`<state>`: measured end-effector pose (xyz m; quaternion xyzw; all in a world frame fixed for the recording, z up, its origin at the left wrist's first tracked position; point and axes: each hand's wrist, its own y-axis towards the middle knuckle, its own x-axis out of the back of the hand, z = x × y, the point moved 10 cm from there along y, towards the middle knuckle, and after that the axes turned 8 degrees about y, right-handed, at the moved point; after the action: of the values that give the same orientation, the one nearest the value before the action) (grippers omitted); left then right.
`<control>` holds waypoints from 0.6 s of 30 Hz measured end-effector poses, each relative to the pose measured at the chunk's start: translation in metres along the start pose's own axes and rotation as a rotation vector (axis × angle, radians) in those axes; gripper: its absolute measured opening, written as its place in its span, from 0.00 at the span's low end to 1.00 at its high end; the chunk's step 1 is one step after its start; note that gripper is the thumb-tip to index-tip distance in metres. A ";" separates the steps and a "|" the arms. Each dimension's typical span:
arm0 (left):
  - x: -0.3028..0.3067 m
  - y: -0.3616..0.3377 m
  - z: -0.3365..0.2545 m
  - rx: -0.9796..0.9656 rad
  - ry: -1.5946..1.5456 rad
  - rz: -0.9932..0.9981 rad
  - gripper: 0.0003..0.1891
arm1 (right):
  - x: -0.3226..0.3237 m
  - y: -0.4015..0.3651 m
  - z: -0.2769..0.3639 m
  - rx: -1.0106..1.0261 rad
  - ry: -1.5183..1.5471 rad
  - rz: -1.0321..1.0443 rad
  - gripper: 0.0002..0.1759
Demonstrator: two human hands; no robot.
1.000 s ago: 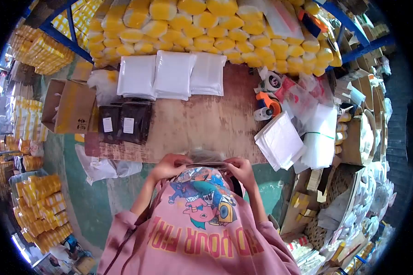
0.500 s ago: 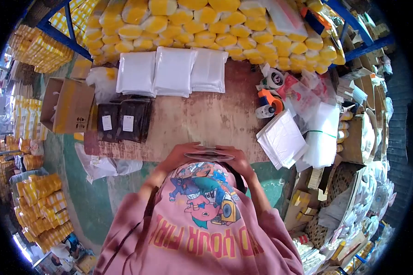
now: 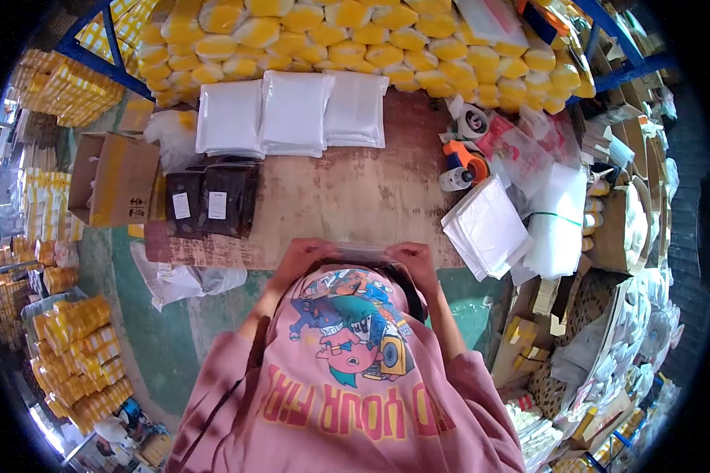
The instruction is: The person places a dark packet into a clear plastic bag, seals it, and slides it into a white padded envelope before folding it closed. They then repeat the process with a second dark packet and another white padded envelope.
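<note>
Both my hands hold a clear plastic bag (image 3: 361, 255) at the front edge of the wooden table (image 3: 347, 205), close to my pink shirt. My left hand (image 3: 311, 252) grips its left end with bent fingers, and my right hand (image 3: 409, 255) pinches its right end. Beyond them, three stacks of white packets (image 3: 293, 113) lie side by side. Two stacks of dark packets (image 3: 229, 203) with white labels lie on the left of the table. What is inside the bag, if anything, cannot be made out.
Yellow and white bundles (image 3: 355, 35) are piled at the back. An open cardboard box (image 3: 126, 183) stands left. To the right are a tape dispenser (image 3: 465, 162), a small bottle (image 3: 455, 180), white folded sheets (image 3: 486, 227) and a plastic roll (image 3: 556, 221) tied with green string.
Both hands have risen slightly toward the table, and the bag now looks stretched straighter between them. The things on the table sit slightly higher in view.
</note>
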<state>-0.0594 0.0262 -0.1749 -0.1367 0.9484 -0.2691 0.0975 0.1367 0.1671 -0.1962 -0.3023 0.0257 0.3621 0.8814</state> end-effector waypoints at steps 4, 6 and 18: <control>0.001 0.001 0.013 0.012 -0.171 -0.016 0.12 | 0.004 0.000 0.000 -0.032 0.070 -0.034 0.08; 0.002 0.003 0.024 0.024 -0.238 -0.024 0.12 | 0.004 -0.002 -0.005 -0.118 0.133 -0.041 0.07; 0.010 -0.010 0.034 0.128 -0.300 -0.088 0.13 | 0.010 -0.006 -0.028 -0.280 0.316 0.064 0.02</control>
<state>-0.0577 -0.0012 -0.1995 -0.2103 0.8971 -0.3096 0.2348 0.1525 0.1544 -0.2181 -0.4737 0.1226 0.3379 0.8040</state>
